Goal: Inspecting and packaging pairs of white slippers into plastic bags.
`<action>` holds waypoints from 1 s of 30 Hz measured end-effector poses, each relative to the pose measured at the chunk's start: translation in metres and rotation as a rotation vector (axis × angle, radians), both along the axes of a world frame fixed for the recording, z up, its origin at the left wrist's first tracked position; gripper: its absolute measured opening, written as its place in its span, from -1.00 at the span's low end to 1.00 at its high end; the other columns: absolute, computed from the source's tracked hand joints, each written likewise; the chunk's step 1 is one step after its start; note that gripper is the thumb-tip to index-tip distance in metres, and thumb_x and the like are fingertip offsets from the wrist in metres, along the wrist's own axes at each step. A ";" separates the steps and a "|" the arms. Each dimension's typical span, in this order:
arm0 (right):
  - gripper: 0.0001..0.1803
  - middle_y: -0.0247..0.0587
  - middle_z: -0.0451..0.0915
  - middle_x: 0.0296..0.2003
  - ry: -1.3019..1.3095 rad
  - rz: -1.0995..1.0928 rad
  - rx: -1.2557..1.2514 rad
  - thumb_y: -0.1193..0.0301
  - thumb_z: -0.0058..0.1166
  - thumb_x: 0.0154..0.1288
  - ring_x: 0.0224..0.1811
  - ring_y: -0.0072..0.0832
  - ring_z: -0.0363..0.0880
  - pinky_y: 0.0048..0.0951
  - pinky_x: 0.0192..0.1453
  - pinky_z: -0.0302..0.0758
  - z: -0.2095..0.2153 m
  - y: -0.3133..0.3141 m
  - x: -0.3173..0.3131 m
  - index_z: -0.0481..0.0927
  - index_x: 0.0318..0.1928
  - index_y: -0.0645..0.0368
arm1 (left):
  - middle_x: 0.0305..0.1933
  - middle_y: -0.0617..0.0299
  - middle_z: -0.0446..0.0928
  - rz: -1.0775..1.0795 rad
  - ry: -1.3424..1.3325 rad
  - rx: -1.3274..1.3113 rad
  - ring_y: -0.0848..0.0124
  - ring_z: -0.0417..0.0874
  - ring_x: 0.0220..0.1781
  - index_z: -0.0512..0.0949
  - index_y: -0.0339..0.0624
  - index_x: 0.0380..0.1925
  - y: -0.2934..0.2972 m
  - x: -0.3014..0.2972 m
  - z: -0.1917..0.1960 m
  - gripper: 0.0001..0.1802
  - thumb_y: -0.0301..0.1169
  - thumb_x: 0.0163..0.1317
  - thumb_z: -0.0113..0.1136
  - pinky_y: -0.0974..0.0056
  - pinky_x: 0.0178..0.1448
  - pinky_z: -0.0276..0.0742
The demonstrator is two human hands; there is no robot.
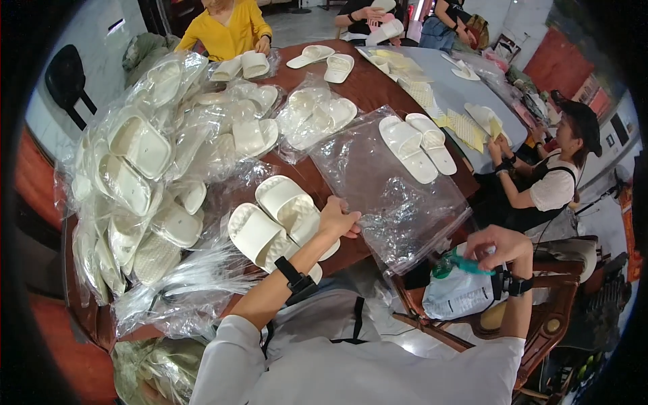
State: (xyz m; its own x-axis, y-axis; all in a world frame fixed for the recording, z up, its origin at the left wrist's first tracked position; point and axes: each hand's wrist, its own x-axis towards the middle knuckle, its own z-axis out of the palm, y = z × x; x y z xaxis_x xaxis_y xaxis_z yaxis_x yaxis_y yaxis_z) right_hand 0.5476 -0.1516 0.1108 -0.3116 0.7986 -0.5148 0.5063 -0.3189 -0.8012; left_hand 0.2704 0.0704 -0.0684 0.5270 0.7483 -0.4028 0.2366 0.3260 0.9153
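My left hand [339,219] is closed at the left edge of a large clear plastic bag [378,202], its fingertips pinching the film. Under that forearm lies a pair of cream slippers [283,209], unwrapped, with quilted straps. Off the table to the right, my right hand [501,246] curls over a green translucent plastic object [474,263], whose kind I cannot make out. Just below it, a white printed package [459,293] rests on a wooden chair. Another pair of white slippers [418,145] lies on the bag's far end.
Bagged slippers [138,155] pile high on the left of the brown table [368,88]. A bundle of clear plastic strips [182,287] lies at the near edge. Across sits a person in yellow [226,30]; at right, a person in a black cap [553,162] handles yellow sheets by a grey table.
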 end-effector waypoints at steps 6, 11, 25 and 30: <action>-0.73 -0.33 0.61 -0.41 -0.203 -0.325 0.423 0.45 0.32 0.05 -0.37 -0.66 0.53 -0.59 -0.31 0.45 -0.047 0.070 -0.040 0.61 -0.22 0.27 | -0.23 -0.03 0.38 0.040 -0.086 -0.065 0.27 0.63 -0.49 0.09 -0.41 0.05 -0.001 -0.005 0.004 -0.37 -0.55 0.12 0.28 0.19 -0.49 0.69; -0.62 -0.12 0.64 -0.38 -0.486 -0.230 0.685 0.22 0.33 0.02 -0.34 -0.34 0.63 -0.38 -0.25 0.51 -0.109 0.135 -0.049 0.62 -0.25 0.25 | -0.30 -0.01 0.38 0.096 -0.119 -0.069 0.23 0.66 -0.50 0.09 -0.39 -0.01 -0.006 -0.007 0.006 -0.43 -0.60 0.11 0.24 0.19 -0.54 0.69; -0.59 -0.01 0.65 -0.38 -0.845 -0.683 0.816 0.15 0.24 0.08 -0.34 -0.17 0.64 -0.28 -0.24 0.51 -0.143 0.203 0.086 0.62 -0.30 0.30 | -0.28 -0.06 0.43 0.027 -0.062 0.011 0.27 0.65 -0.54 0.01 -0.37 0.10 -0.006 -0.020 0.011 -0.35 -0.60 0.15 0.22 0.23 -0.54 0.67; -0.49 0.02 0.65 -0.39 -0.708 -0.677 0.716 0.11 0.32 -0.06 -0.36 -0.12 0.63 -0.26 -0.26 0.51 -0.171 0.231 0.123 0.65 -0.28 0.35 | -0.17 -0.13 0.42 0.033 -0.036 -0.004 0.28 0.65 -0.54 0.02 -0.34 0.13 -0.007 -0.015 0.018 -0.38 -0.52 0.22 0.19 0.24 -0.55 0.67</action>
State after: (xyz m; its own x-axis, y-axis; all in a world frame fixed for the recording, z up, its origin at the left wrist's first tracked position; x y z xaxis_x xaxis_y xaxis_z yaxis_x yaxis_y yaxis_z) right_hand 0.6706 0.0791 -0.0599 0.4511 0.8642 0.2229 0.8059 -0.2871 -0.5178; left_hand 0.2556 0.0631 -0.0506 0.5161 0.7642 -0.3869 0.1924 0.3367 0.9217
